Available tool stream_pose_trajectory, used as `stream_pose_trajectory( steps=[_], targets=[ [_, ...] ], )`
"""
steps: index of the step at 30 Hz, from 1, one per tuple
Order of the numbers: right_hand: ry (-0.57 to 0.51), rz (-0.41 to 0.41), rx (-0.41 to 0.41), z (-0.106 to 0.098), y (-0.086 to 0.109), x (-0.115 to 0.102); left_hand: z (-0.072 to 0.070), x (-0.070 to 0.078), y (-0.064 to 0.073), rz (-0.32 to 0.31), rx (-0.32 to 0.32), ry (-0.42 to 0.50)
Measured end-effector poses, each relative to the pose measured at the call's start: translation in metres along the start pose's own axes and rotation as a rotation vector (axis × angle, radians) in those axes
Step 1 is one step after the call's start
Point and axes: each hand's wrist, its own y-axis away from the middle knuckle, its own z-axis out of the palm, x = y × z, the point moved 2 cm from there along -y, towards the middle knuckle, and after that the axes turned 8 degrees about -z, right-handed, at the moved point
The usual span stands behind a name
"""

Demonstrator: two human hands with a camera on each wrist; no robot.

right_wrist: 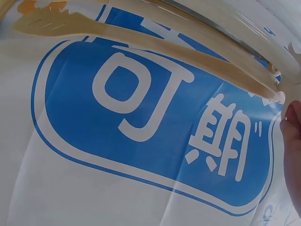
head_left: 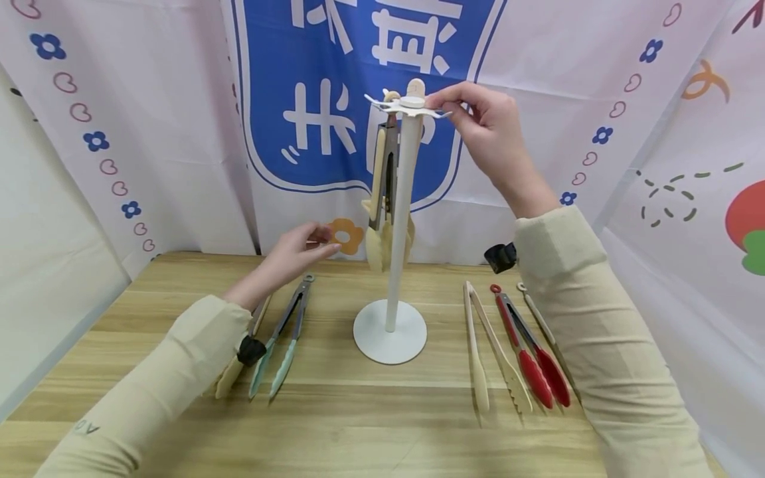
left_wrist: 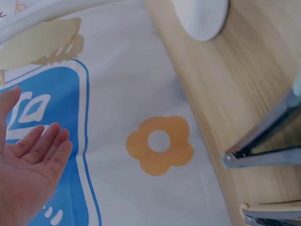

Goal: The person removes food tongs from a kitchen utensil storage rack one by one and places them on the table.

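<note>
A white stand (head_left: 396, 219) with a ring of hooks (head_left: 411, 105) on top rises from a round base. At its top, my right hand (head_left: 493, 126) pinches the hook ring between thumb and index finger, beside the end of a hanging beige utensil. That beige utensil (right_wrist: 164, 46) has a toothed head, and its upper end is by my fingers in the right wrist view. Metal tongs with cream tips (head_left: 385, 179) hang left of the post. Lower down, my left hand (head_left: 293, 255) hovers left of the stand, fingers loosely bent and holding nothing.
On the wooden table (head_left: 335, 431), mint-tipped tongs (head_left: 287, 338) and partly hidden cream-tipped tongs (head_left: 230, 378) lie at left. At right lie beige tongs (head_left: 481, 372), red tongs (head_left: 532, 365) and another pair partly covered by my sleeve. A printed cloth (head_left: 179, 133) hangs behind.
</note>
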Motion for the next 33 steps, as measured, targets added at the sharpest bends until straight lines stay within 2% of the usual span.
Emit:
stream_pose_trajectory(
  steps=[6,10,13,16,19,22,26,33],
  targets=[
    [0.038,-0.001,-0.040,-0.001,0.000,-0.004,0.005,0.013,-0.002,0.035,0.003,0.012],
    [0.019,0.095,-0.085,-0.005,-0.002,-0.012,0.007,0.019,-0.003,0.056,0.001,0.012],
    [0.043,0.161,-0.120,-0.007,-0.003,-0.020,0.007,0.022,-0.005,0.077,0.004,0.025],
    [0.165,0.139,-0.151,-0.006,-0.003,-0.027,0.008,0.026,-0.007,0.090,0.009,0.034],
    [0.291,0.076,-0.168,-0.004,-0.002,-0.032,0.009,0.029,-0.009,0.094,0.014,0.040],
    [0.358,0.041,-0.165,-0.003,0.000,-0.034,0.010,0.033,-0.010,0.100,0.016,0.052],
    [0.371,0.032,-0.144,-0.001,0.001,-0.036,0.011,0.039,-0.012,0.119,0.028,0.091],
    [0.301,0.057,-0.131,0.000,0.001,-0.033,0.012,0.048,-0.014,0.173,0.055,0.139]
  ],
)
